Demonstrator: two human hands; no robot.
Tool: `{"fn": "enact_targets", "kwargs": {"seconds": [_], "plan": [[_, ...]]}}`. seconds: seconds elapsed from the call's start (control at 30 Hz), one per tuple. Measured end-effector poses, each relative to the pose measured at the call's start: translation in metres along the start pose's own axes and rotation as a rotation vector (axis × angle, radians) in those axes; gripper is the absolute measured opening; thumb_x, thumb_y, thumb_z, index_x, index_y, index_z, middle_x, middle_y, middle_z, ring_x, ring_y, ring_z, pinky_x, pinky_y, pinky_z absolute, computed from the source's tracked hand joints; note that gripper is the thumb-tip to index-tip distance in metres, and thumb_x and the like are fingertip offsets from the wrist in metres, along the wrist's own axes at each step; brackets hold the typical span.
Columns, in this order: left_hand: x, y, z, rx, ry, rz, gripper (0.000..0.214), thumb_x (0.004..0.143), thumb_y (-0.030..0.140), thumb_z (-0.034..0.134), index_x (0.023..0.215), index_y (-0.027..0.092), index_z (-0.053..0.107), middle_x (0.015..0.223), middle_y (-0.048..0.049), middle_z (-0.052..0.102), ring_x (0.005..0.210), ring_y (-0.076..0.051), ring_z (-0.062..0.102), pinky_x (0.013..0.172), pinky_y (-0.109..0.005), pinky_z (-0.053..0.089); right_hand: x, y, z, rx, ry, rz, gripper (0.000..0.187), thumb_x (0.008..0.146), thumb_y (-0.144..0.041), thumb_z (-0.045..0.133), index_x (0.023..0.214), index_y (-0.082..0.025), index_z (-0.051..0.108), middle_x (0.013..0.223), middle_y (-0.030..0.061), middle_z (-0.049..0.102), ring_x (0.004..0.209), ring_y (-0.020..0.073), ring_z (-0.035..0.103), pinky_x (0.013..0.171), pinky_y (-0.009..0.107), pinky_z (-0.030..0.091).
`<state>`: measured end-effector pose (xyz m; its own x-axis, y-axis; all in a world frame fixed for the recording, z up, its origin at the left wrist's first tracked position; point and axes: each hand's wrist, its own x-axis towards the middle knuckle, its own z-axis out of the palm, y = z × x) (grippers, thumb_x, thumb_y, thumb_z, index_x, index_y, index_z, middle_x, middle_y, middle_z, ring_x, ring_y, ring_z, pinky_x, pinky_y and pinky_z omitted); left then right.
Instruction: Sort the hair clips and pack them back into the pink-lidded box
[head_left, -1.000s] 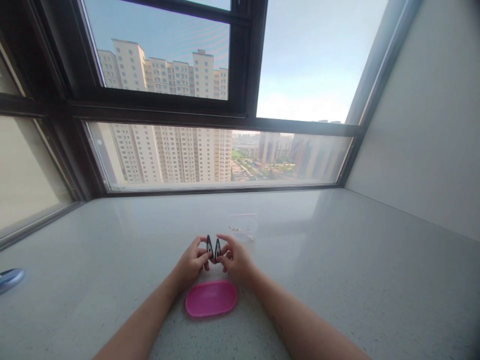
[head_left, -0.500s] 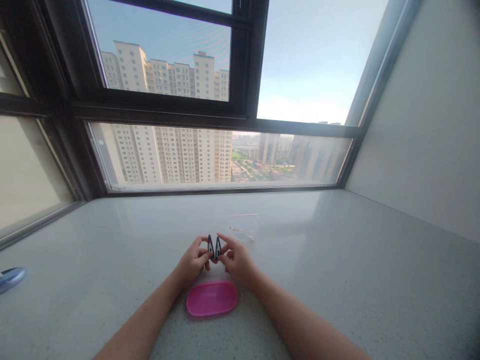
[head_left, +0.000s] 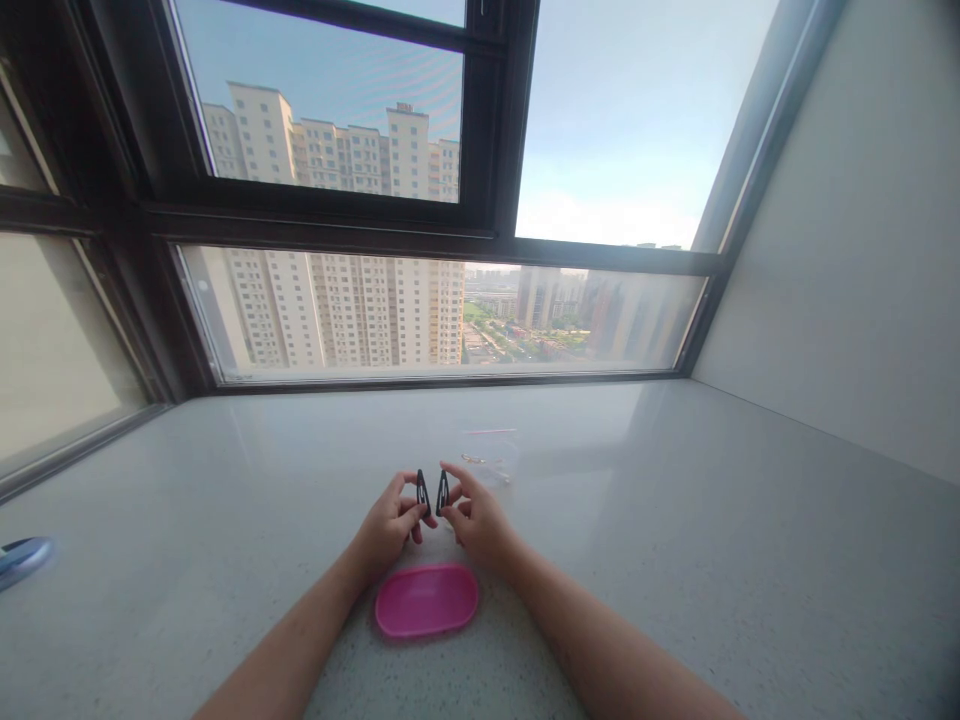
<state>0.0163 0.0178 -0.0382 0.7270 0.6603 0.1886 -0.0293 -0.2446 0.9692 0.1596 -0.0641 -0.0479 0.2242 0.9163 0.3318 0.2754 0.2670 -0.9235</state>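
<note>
Two black snap hair clips stand upright side by side, a small gap between them. My left hand (head_left: 391, 517) pinches the left hair clip (head_left: 423, 493) between its fingertips. The right hair clip (head_left: 442, 493) is gripped at its top and bottom by my right hand (head_left: 474, 515). Just in front of my hands lies a shallow pink oval tray (head_left: 427, 602) with nothing in it. Beyond my right hand, a clear zip bag (head_left: 489, 446) rests on the surface, with small gold-coloured items inside that I cannot make out.
The pale speckled sill (head_left: 675, 560) spreads out around my hands. A bluish shiny object (head_left: 26, 560) is cut off at the left edge. Dark window frames (head_left: 450, 384) border the sill at the back, and a white wall (head_left: 847, 250) rises on the right.
My right hand has shifted slightly right with its hair clip, so the gap between the two clips is wider. My left hand has barely moved.
</note>
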Motion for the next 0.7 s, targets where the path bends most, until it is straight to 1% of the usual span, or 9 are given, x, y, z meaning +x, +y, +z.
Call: {"fn": "enact_targets", "kwargs": {"seconds": [0.17,0.3,0.53,0.7], "plan": [[-0.0015,0.003,0.001,0.01,-0.004,-0.004,0.032,0.077,0.028,0.052,0.104,0.019,0.037,0.063,-0.0005,0.065,0.045,-0.011,0.052,0.044,-0.019,0.034,0.0,0.0008,-0.0002,0.034,-0.002,-0.001,0.059,0.073,-0.013,0.051,0.128,-0.029,0.036,0.079,-0.0022,0.049,0.041,0.0025,0.041,0.032,0.013,0.034],[-0.0023,0.0044,0.0013,0.014,0.002,-0.021,0.034,0.077,0.029,0.053,0.105,0.019,0.036,0.062,-0.0011,0.066,0.044,-0.011,0.053,0.043,-0.019,0.033,-0.0004,-0.0004,-0.0001,0.034,0.003,0.004,0.057,0.072,-0.017,0.055,0.125,-0.028,0.038,0.078,-0.003,0.049,0.04,0.0025,0.041,0.031,0.012,0.033],[-0.0011,0.0014,0.0006,0.001,0.002,-0.033,0.036,0.076,0.028,0.053,0.106,0.019,0.035,0.062,-0.0011,0.066,0.042,-0.01,0.052,0.04,-0.017,0.029,-0.0009,-0.0008,0.0006,0.062,-0.027,0.011,0.055,0.072,-0.019,0.056,0.123,-0.028,0.038,0.074,-0.0045,0.048,0.039,0.0025,0.041,0.029,0.012,0.033],[-0.001,0.002,0.0008,0.007,0.0,-0.026,0.034,0.077,0.027,0.052,0.105,0.019,0.034,0.062,-0.0015,0.066,0.043,-0.01,0.052,0.04,-0.017,0.029,-0.0012,-0.0007,0.0009,0.077,-0.032,0.007,0.054,0.073,-0.019,0.056,0.123,-0.027,0.037,0.072,-0.0049,0.049,0.037,0.0027,0.041,0.029,0.012,0.032]]}}
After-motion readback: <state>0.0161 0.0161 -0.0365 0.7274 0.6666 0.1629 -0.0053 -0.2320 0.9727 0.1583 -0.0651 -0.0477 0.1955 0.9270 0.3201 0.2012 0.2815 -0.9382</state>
